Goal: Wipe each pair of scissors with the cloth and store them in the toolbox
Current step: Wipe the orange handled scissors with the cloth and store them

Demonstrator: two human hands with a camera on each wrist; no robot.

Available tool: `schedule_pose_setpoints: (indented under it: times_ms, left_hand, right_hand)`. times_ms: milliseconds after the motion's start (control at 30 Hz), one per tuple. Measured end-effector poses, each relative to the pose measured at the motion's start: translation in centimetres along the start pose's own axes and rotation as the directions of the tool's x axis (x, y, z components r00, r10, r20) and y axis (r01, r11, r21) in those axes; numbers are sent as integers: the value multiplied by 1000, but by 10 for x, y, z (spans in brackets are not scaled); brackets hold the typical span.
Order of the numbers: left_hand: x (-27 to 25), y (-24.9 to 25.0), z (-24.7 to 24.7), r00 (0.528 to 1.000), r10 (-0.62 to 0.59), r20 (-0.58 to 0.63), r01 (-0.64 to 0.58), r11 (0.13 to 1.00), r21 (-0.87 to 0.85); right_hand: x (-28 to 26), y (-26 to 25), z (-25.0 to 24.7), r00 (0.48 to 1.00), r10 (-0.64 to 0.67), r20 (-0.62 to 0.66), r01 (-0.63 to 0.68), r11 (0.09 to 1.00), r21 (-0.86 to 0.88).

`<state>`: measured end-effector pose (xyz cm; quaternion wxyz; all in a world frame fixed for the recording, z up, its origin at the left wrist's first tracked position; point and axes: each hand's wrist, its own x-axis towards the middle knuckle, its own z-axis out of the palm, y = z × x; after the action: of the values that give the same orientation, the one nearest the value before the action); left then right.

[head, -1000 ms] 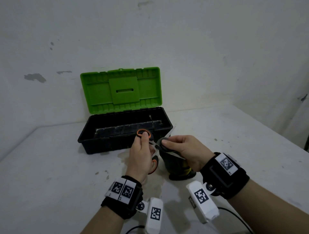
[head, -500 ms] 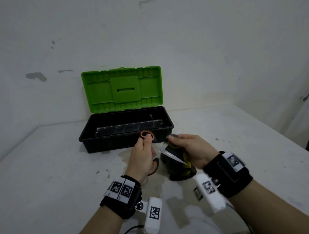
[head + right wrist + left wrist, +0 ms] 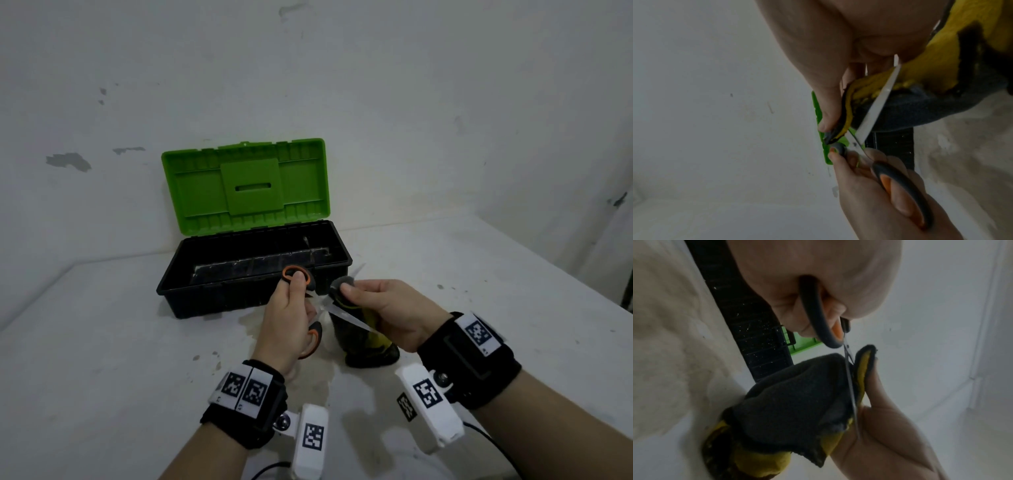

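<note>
My left hand (image 3: 291, 315) grips the orange-and-grey handles of a pair of scissors (image 3: 297, 276), whose blades are spread apart. One blade (image 3: 349, 317) lies across the grey-and-yellow cloth (image 3: 359, 335). My right hand (image 3: 383, 308) pinches the cloth round the other blade, whose tip sticks out past it. In the left wrist view the scissors (image 3: 824, 331) and the cloth (image 3: 793, 399) fill the middle; in the right wrist view a blade (image 3: 877, 104) crosses the cloth (image 3: 925, 100). The toolbox (image 3: 164, 291), black with a raised green lid (image 3: 246, 186), stands open just beyond my hands.
The white table (image 3: 102, 359) is stained and meets a white wall (image 3: 376, 102) behind the toolbox. The cloth's lower end rests on the table below my right hand. No other scissors show in any view.
My right hand with the cloth slid outward along the blade, then came back toward the pivot. The left hand kept its hold on the handles and barely moved.
</note>
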<state>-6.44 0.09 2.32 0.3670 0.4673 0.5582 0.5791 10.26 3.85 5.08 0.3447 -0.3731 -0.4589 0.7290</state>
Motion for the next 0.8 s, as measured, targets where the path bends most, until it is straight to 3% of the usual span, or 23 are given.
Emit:
schedule_pose_setpoints:
  times_ms: [100, 200, 367, 467, 633, 800]
  left_hand:
    - [4, 0, 3, 998, 67, 8, -67, 995, 74]
    - [7, -3, 4, 994, 107, 12, -107, 985, 138]
    - [7, -8, 1, 996, 86, 6, -85, 981, 174]
    - [4, -8, -3, 997, 68, 23, -71, 987, 146]
    - [1, -14, -12, 999, 16, -40, -10, 991, 136]
    - [3, -9, -7, 997, -39, -65, 42, 998, 39]
  right_hand:
    - [1, 3, 7, 1000, 16, 16, -15, 997, -76]
    - [3, 8, 11, 999, -13, -48, 10, 998, -59]
    - [3, 6, 9, 993, -21, -117, 21, 1000, 1]
    - [4, -8, -6, 981, -79, -179, 96, 992, 86]
    - [9, -23, -38, 904, -184, -386, 273, 944, 188]
    - [0, -6, -16, 975, -101, -196, 118, 990, 78]
